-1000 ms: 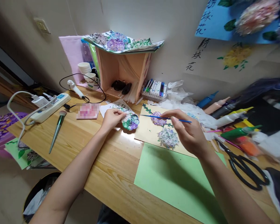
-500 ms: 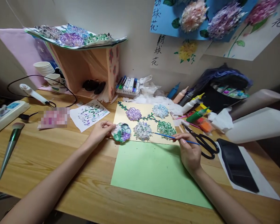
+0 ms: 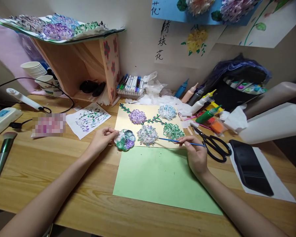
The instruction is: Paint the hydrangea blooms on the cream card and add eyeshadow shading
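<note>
"So, what do the two hands hold?"

"The left hand (image 3: 101, 140) pinches the palette (image 3: 124, 140) at its edge, between thumb and fingers. The right hand (image 3: 196, 156) grasps the thin blue brush (image 3: 171, 140) like a pen. Neither hand is free."

"And how does the brush lie?"

"Its long axis goes almost crosswise, from the right fingers toward the left hand. The tip is at the pale flower (image 3: 147, 133), which lies between the hands, roughly midway, with the palette just beside it on the left. Whether the tip touches the flower or is slightly above, I cannot tell."

"On what is this flower?"

"On the cream sheet (image 3: 120, 123), at its near edge. The green flower (image 3: 174, 131) is also there, just beyond the right fingertips. Nearer to the person, between the forearms, lies a green sheet (image 3: 158, 177)."

"What is farther outside?"

"The black scissors (image 3: 215, 149) lie just to the right of the right hand. Beyond the left hand there is a speckled paper (image 3: 88, 120)."
</note>
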{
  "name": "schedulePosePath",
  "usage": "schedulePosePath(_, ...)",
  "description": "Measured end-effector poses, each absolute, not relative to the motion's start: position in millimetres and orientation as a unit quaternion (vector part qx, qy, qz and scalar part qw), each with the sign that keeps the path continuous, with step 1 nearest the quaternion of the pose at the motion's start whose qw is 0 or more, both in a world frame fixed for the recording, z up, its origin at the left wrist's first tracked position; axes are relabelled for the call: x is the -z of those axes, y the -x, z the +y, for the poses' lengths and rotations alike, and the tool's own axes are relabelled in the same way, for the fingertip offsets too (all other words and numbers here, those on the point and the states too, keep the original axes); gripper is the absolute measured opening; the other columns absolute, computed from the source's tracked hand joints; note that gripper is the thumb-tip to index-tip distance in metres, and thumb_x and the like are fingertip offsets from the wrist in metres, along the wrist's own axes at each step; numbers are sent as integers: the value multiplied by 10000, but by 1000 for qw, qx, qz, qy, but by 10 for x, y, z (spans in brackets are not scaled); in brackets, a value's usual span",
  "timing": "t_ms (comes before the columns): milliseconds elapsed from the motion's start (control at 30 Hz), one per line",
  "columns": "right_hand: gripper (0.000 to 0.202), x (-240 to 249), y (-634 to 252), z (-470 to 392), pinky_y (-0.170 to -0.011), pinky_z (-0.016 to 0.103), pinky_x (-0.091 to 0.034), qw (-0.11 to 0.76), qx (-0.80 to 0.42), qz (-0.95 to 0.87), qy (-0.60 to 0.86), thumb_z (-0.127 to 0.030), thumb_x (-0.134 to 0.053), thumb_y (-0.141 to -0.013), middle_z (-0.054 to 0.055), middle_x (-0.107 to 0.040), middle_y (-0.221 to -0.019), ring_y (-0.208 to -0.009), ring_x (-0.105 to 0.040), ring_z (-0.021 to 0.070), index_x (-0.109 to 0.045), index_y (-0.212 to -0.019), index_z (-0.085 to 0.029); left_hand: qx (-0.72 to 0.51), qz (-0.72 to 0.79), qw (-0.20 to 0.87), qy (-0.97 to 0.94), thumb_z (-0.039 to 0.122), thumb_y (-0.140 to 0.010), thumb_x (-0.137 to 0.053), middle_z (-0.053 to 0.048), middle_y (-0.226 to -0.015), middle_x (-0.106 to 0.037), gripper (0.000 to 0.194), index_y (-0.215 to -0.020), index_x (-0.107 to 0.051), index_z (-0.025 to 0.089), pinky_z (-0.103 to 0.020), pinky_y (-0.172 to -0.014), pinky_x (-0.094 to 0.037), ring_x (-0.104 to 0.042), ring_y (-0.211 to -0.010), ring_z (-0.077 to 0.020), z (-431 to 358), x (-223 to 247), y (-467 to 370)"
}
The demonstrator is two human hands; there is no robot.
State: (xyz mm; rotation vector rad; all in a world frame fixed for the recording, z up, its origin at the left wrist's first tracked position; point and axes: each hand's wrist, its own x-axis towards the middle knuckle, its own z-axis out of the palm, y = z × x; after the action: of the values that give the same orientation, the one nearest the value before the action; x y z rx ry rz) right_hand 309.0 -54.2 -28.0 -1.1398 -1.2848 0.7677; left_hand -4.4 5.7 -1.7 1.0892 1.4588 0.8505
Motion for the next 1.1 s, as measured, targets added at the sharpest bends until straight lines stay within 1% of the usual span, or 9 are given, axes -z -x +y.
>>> schedulePosePath(167, 121, 286, -3089, -546, -676, 313, -447, 621, -317, -539, 472, -238, -499, -844, 29, -612, -812, -766, -577, 178, -610, -800, -218, -347, 613, 536, -466, 419, -591, -714, 23, -573, -589, 335, -707, -550, 151, -177, -454, -349, -487, -475, -75, 47, 6, 47)
schedulePosePath(333, 128, 276, -3068, -562, -693, 308, -457, 543, -335, -604, 478, -249, -511, -854, 28, -625, -807, -788, -585, 177, -628, -811, -221, -342, 621, 527, -467, 414, -606, -703, 25, -571, -580, 329, -714, -543, 147, -176, -457, -346, -475, -480, -69, 49, -12, 36)
schedulePosePath(500, 125, 277, -3070, -553, -673, 316, -453, 600, -322, -565, 466, -252, -511, -848, 27, -629, -807, -754, -587, 178, -623, -802, -220, -342, 619, 528, -470, 410, -614, -700, 17, -585, -586, 330, -729, -544, 142, -178, -458, -343, -474, -487, -70, 52, -6, 38)
schedulePosePath(633, 135, 260, -3061, -560, -679, 311, -468, 538, -346, -609, 468, -269, -520, -847, 28, -635, -795, -779, -594, 182, -639, -804, -219, -342, 615, 532, -472, 407, -618, -699, 21, -578, -576, 332, -732, -541, 138, -173, -448, -324, -452, -474, -61, 48, 3, 42)
schedulePosePath(667, 138, 261, -3062, -558, -683, 308, -467, 539, -337, -607, 477, -268, -520, -847, 28, -636, -799, -782, -592, 180, -642, -806, -218, -342, 614, 532, -472, 408, -619, -699, 22, -574, -572, 333, -731, -540, 137, -171, -444, -318, -444, -468, -58, 47, 5, 43)
schedulePosePath(800, 133, 300, -3088, -525, -671, 301, -448, 611, -310, -548, 480, -252, -511, -846, 21, -632, -799, -737, -576, 166, -634, -806, -221, -343, 613, 532, -474, 409, -621, -699, 23, -567, -566, 337, -730, -540, 134, -171, -441, -310, -433, -459, -55, 51, 10, 44)
schedulePosePath(933, 140, 328, -3109, -501, -654, 297, -437, 605, -310, -545, 491, -248, -510, -841, 18, -618, -765, -720, -575, 166, -628, -774, -211, -344, 610, 533, -474, 412, -621, -701, 17, -585, -574, 341, -734, -539, 134, -175, -453, -326, -449, -475, -61, 54, 15, 52)
schedulePosePath(1033, 129, 320, -3110, -501, -666, 301, -433, 630, -276, -519, 507, -239, -509, -834, 18, -611, -786, -728, -570, 164, -621, -778, -209, -345, 602, 543, -473, 424, -628, -701, 27, -572, -561, 350, -730, -531, 135, -166, -447, -312, -437, -465, -52, 51, 18, 54)
schedulePosePath(1100, 128, 311, -3108, -503, -662, 307, -434, 633, -279, -518, 503, -241, -506, -830, 19, -608, -779, -722, -567, 167, -615, -770, -208, -344, 603, 546, -469, 429, -633, -698, 27, -574, -561, 353, -733, -531, 136, -164, -448, -311, -440, -466, -52, 47, 16, 51)
